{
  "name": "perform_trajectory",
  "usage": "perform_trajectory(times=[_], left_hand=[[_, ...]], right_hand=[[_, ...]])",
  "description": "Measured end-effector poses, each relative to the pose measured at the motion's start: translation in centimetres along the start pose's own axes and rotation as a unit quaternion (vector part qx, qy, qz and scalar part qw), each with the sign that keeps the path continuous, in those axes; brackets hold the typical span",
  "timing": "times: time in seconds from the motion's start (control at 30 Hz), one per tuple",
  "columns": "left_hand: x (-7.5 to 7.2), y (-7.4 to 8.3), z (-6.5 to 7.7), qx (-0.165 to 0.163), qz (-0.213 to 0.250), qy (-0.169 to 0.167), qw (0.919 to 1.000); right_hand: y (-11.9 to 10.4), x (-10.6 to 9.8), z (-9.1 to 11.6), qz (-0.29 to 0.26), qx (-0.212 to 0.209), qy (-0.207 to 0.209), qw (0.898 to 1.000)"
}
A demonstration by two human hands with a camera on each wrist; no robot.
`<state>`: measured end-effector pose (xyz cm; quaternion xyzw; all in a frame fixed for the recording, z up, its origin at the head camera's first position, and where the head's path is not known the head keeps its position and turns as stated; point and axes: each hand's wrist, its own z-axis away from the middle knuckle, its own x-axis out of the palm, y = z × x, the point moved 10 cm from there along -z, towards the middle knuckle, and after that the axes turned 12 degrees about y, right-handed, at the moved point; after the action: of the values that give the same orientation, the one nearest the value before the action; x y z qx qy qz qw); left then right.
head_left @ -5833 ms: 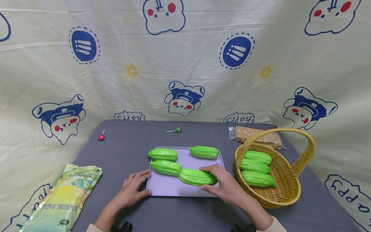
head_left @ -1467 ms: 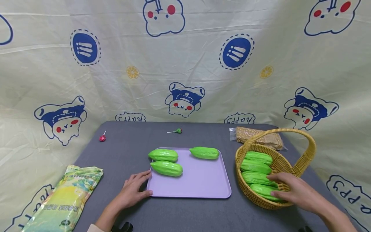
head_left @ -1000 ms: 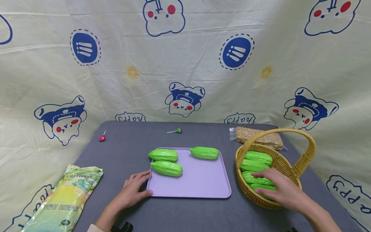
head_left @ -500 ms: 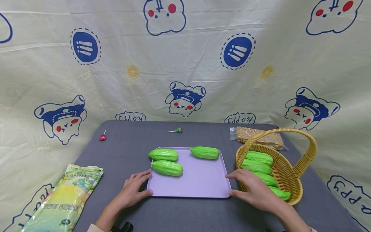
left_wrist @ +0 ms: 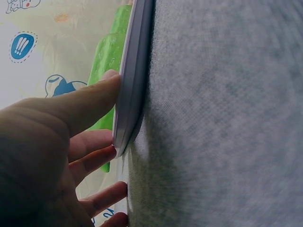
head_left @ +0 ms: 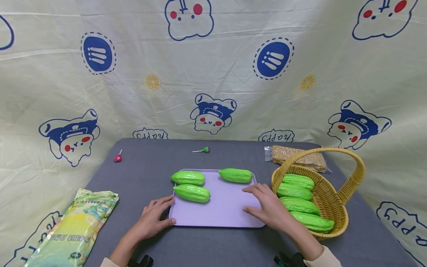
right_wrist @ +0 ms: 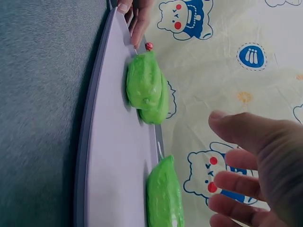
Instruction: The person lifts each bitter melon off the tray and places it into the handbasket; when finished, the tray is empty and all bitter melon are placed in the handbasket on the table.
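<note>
The right hand (head_left: 268, 207), fingers wide and empty, hung over the right side of the tray (head_left: 230, 217); the left hand (head_left: 153, 218), fingers apart, touched its left edge. Three melons (head_left: 192, 193) lay there; gripping round the middle seemed best. Four more filled the left of the basket (head_left: 328, 198), its handle (head_left: 356, 173) a possible snag.

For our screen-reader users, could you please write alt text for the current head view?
A person's left hand touches the left edge of a lilac tray bearing three green vegetables, while the empty right hand hovers over its right side. A wicker basket to the right holds four more.
</note>
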<state>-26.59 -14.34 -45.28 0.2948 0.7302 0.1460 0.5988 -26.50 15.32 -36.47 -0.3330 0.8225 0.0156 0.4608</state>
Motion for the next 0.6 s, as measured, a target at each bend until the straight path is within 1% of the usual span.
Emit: perform_trajectory(times=[0.2, 0.33, 0.6], left_hand=[[0.0, 0.0, 0.0, -0.009, -0.005, -0.011, 0.9999], [0.1, -0.1, 0.0, -0.011, -0.005, -0.014, 0.9998], [0.1, -0.1, 0.0, -0.011, -0.004, -0.014, 0.9998]], right_hand=[[0.3, 1.2, -1.4, 0.017, 0.012, 0.025, 0.999], [0.8, 1.9, -2.2, 0.017, 0.030, 0.031, 0.999], [2.2, 3.4, -3.7, 0.012, 0.096, 0.023, 0.995]])
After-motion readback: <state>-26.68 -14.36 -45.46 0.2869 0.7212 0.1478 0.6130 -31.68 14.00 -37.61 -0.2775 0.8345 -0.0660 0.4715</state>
